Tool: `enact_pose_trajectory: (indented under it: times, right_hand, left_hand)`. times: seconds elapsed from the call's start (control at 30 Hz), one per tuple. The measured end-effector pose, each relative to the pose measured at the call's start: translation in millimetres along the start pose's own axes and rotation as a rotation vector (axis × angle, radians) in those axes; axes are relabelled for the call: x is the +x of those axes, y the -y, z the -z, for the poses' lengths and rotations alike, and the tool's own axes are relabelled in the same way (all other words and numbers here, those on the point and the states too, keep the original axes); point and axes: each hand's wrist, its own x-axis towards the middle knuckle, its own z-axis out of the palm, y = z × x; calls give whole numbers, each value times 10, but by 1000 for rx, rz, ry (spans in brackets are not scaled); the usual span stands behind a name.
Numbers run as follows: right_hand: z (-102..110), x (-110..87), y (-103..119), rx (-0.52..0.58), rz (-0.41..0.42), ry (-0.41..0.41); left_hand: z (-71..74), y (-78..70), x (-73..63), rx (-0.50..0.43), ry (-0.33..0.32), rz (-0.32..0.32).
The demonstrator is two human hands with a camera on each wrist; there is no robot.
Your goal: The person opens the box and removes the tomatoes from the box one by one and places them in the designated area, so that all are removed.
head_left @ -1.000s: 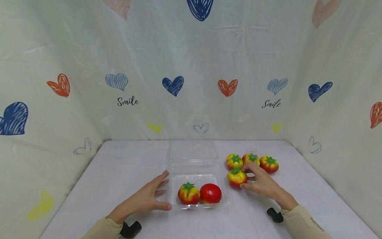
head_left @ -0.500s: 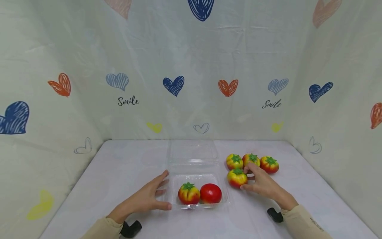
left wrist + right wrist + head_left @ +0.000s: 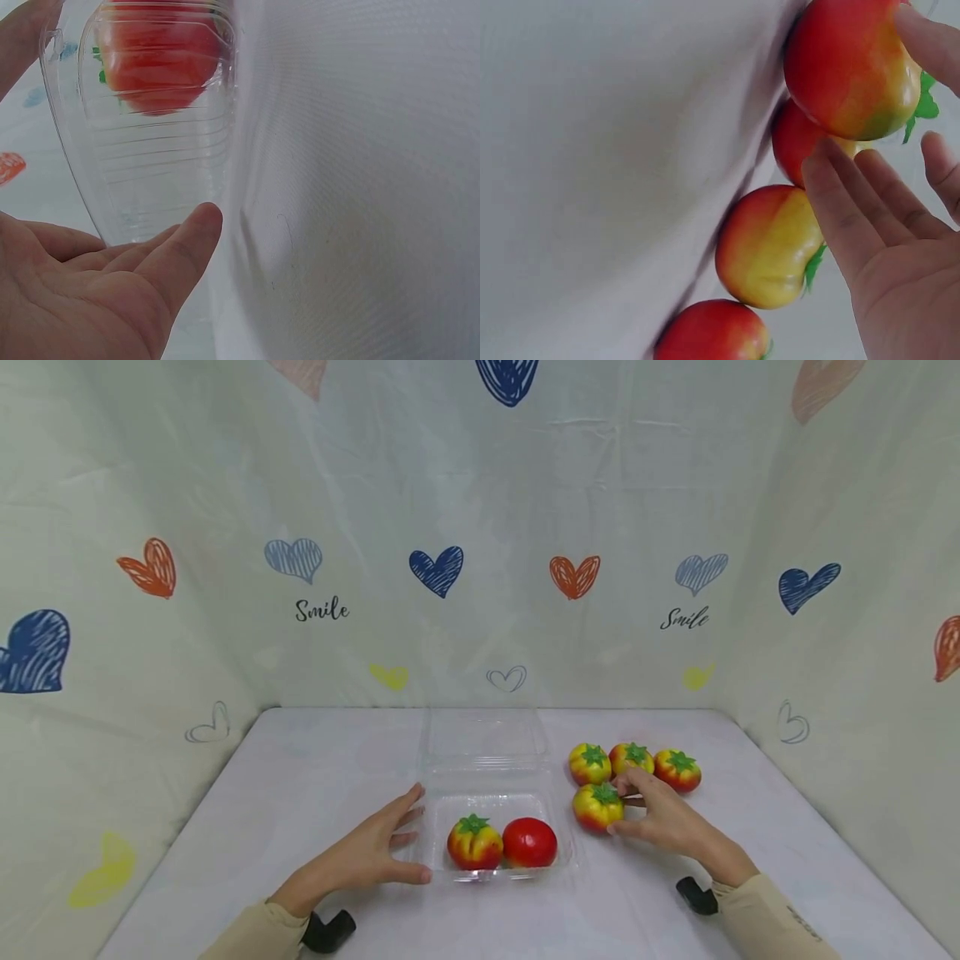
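A clear plastic clamshell box (image 3: 566, 852) lies with its lid (image 3: 483, 735) folded back. Inside it are a red-yellow tomato (image 3: 475, 847) with a green calyx and a plain red tomato (image 3: 530, 842). Spread along the box's left side, my left hand (image 3: 367, 852) has its thumb near the front corner; its fingers look straight in the left wrist view. My right hand (image 3: 663, 814) is at the right of the nearest loose tomato (image 3: 597, 810). In the right wrist view its thumb (image 3: 930, 45) reaches that tomato, while the other fingers are extended and apart from it.
Behind that tomato sit more red-yellow ones: a left tomato (image 3: 588, 765), a middle tomato (image 3: 632, 757) partly behind my fingers, and a right tomato (image 3: 678, 771). The white table (image 3: 322, 760) meets a curtain (image 3: 495, 635) printed with hearts at its back and sides.
The nearest loose tomato has turned and shifted very slightly right, and my right hand has drawn slightly right. My left hand and the box stay in place.
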Motion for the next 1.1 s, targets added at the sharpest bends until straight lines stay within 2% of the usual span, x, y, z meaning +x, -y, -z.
enact_pose_trajectory:
  times: [0.23,0.5,0.63,0.83,1.1]
  right_hand:
    - [92,-6,63,-28,30,13]
    - [139,60,221,-95,92,-52]
    - [149,124,346,-94,128,-55]
    - [130,229,555,-60,172,-8]
    - [-6,342,831,-101,180,71]
  left_hand:
    - [-8,5,1,-1,5,-2]
    - [-21,6,12,-1,-2,9]
    - [-15,2,15,12,-7,15]
    - [0,-13,0,6,-2,15]
    - [-4,-13,-2,3,-1,15]
